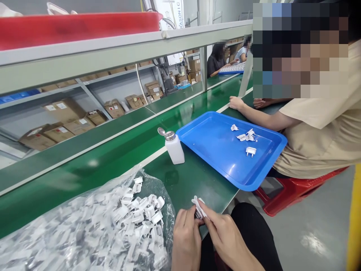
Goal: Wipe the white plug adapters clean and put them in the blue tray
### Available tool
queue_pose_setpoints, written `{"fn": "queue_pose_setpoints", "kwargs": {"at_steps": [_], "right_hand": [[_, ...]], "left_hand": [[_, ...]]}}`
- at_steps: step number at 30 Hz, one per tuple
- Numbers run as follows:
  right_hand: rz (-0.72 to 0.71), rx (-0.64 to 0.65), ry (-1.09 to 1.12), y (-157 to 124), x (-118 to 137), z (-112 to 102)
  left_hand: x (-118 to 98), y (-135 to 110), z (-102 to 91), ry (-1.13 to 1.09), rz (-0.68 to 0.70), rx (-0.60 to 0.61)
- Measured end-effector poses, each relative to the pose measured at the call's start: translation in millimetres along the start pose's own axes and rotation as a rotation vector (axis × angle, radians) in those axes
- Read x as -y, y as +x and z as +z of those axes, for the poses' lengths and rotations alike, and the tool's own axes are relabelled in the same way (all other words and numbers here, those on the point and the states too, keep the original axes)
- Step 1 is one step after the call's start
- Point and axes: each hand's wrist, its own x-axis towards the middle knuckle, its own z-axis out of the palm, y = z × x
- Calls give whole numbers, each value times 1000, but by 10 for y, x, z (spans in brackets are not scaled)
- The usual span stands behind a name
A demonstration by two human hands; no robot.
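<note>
A small white part (199, 209) is held between the left hand (186, 235) and the right hand (227, 233), at the near edge of the worktop (203, 184). By both grips it is pinched at the fingertips, the fingers being closed to little more than its thickness. Whether one piece or two is held cannot be told, as much of it is covered by the fingers. Its visible long side is tilted, with the upper end leaned toward the left hand and the lower end toward the right.

From the paired grips, the blue tray (208, 139) is found ahead and to the right, well apart, with its near corner apparently carried past the worktop's near edge; the right hand is placed nearer to it. A few white plug pieces (250, 151) are scattered toward the tray's right end, while its left half is left bare.

On the opposite side, the clear bag (153, 180), filled with similar white pieces (135, 218), is spread over the worktop's left part, and the left hand is placed just beside it. Between bag and tray, near the worktop's far edge, a white pump bottle (175, 150) is stood upright with its metal lid raised.
</note>
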Motion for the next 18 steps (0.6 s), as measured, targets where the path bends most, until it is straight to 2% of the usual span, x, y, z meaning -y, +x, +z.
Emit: {"fn": "queue_pose_setpoints", "kwargs": {"at_steps": [3,6,8,10,12,14,16,18], "right_hand": [[-52,-27,50,-152,-88,87],[-163,-118,-49,-280,-150,172],[-248,-161,-137,-330,-158,172],[-264,-128,-178,-370,-147,103],[-157,-64,-136,-414,-126,-12],[58,-72,-22,-460,-94,-126],[298,-194,134,-489,-29,-190],[485,-316,319,-489,82,-187]], "left_hand": [[4,-7,6,13,-8,13],[8,-1,11,-5,9,-1],[8,6,7,-1,13,-5],[11,16,-5,6,-9,8],[13,31,-25,0,-56,26],[3,54,-50,-24,-146,48],[-39,76,-77,-103,-278,81],[-126,85,-100,-297,-473,73]]}}
